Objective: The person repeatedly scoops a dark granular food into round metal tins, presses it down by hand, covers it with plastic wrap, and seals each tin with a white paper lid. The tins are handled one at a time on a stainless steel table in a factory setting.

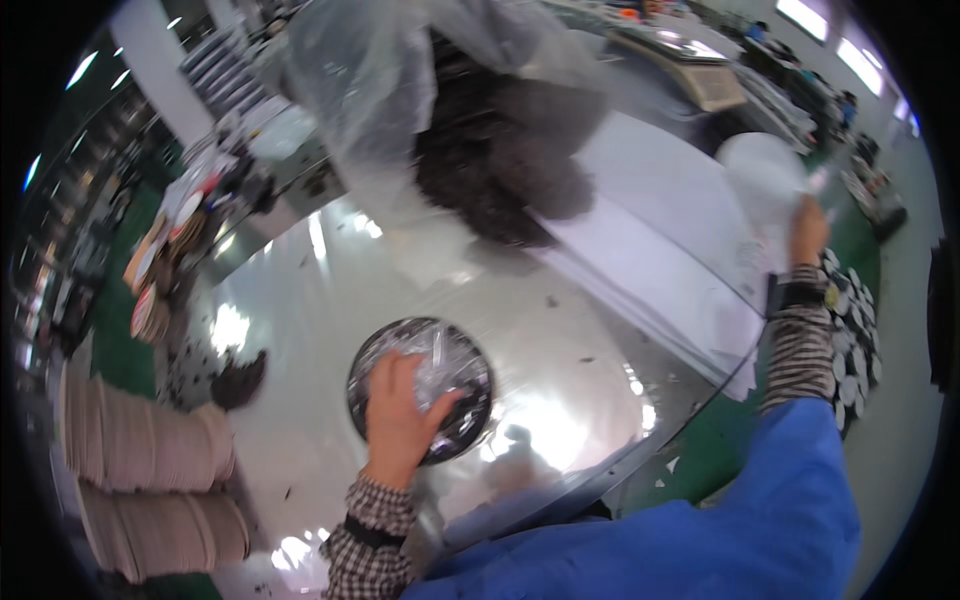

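Observation:
My left hand is over a round black dish on the shiny metal table. Its thumb and fingers curve around crumpled clear plastic film that bulges up inside the dish. At the far right, my outstretched right hand grips the edge of a white round sheet, slightly blurred. Beneath that sheet, white sheets cover the table's right side. Ahead lies a dark brown, shredded-looking heap, partly under a large clear plastic bag.
Two stacks of pinkish-brown discs lie on their sides at the left edge. A small dark clump sits near them. Many white discs are on the right. A beige-edged device stands at the back.

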A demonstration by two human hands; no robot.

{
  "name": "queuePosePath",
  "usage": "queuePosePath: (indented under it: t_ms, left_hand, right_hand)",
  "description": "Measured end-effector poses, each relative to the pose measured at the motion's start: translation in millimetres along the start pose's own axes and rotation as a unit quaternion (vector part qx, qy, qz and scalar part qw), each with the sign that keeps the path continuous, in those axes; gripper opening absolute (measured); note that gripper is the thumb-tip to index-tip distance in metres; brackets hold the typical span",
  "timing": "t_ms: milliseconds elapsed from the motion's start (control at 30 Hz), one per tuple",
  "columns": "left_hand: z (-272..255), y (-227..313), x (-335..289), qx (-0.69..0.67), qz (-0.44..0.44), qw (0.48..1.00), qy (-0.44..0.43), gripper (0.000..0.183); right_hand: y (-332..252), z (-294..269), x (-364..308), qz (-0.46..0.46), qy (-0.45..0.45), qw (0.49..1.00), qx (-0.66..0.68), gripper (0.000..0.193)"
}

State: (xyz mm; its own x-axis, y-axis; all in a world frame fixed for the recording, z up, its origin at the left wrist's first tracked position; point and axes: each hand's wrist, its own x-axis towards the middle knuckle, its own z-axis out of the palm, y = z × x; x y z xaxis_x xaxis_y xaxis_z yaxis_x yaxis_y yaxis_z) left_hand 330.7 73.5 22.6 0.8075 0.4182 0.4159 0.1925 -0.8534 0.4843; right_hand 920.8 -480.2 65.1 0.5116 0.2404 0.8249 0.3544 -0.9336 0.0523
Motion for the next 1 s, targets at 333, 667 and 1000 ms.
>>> queuePosePath:
  t_ms: [333, 667, 1000]
  left_hand:
    - [4, -43, -31, -0.008, -0.078, 0.996, 0.049, 0.073]
    - [-57, -71, -49, -0.704, -0.176, 0.688, -0.013, 0.104]
    - [-24, -22, -18, 0.085, -0.024, 0.988, -0.125, 0.09]
  right_hand:
    - [-646, -208, -180, -0.323, -0.501, 0.581, 0.555, 0.067]
    - [-634, -244, -172, -0.481, -0.323, 0.694, 0.428, 0.063]
    - [-634, -188, -130, -0.163, -0.453, 0.733, 0.481, 0.043]
